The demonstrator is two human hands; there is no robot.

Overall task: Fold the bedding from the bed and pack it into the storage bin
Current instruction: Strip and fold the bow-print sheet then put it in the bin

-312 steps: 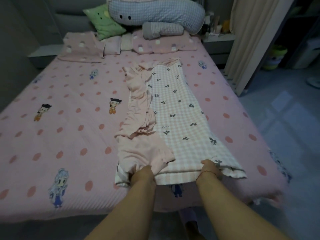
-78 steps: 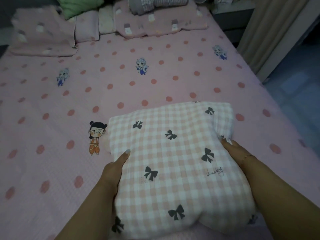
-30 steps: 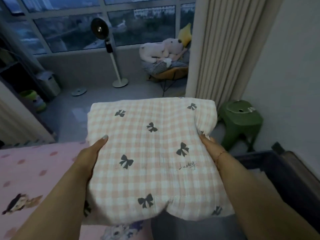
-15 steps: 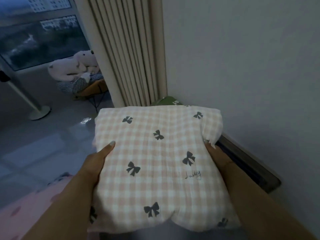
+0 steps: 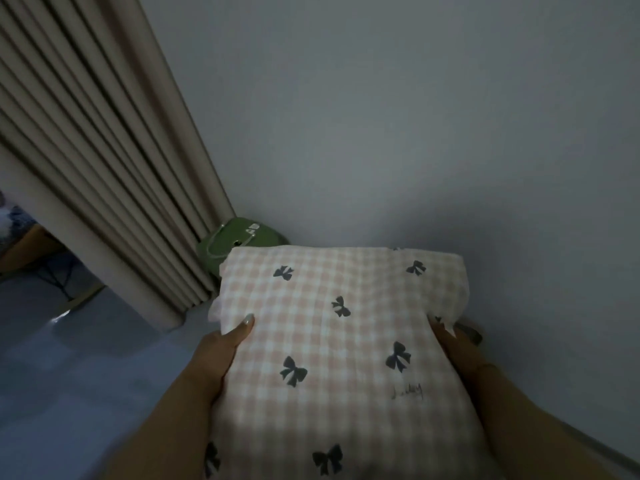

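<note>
A folded pink-and-white checked blanket (image 5: 339,344) with dark bows fills the lower middle of the head view, held up in the air. My left hand (image 5: 218,355) grips its left edge, thumb lying on top. My right hand (image 5: 457,351) grips its right edge, with its fingers under the fabric. A dark sliver of the storage bin's rim (image 5: 472,332) shows just past my right hand; the blanket hides the remainder of the bin.
A beige pleated curtain (image 5: 97,161) hangs at the left. A green stool (image 5: 239,240) stands in the corner behind the blanket. A bare grey wall (image 5: 415,116) is straight ahead, close. Grey floor (image 5: 69,375) lies at the lower left.
I have turned from the bed toward the wall corner, carrying the folded blanket in both hands. The window and chair have slid out of view to the left.
</note>
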